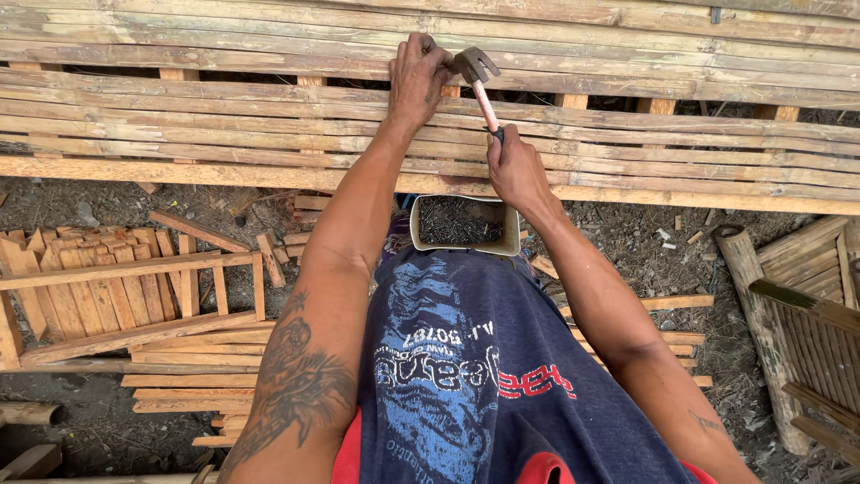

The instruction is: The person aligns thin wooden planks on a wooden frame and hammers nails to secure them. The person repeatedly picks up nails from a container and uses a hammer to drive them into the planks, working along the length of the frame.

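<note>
At lower left we see offcuts [116, 296] on the ground. Near top centre our left hand [416, 79] presses flat on the slats [224, 116], fingers pinched where the hammer [477, 76] head meets them; any nail is hidden. Just right, our right hand [517, 170] grips the handle, which runs up-left toward that head. Below sits a nail tin [464, 224].

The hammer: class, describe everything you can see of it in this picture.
The hammer has a dark metal claw head and a slim pinkish shaft with a dark grip. The right hand holds it at the grip, head raised and tilted over the bamboo slats, close to the left hand, which presses on the slats.
</note>
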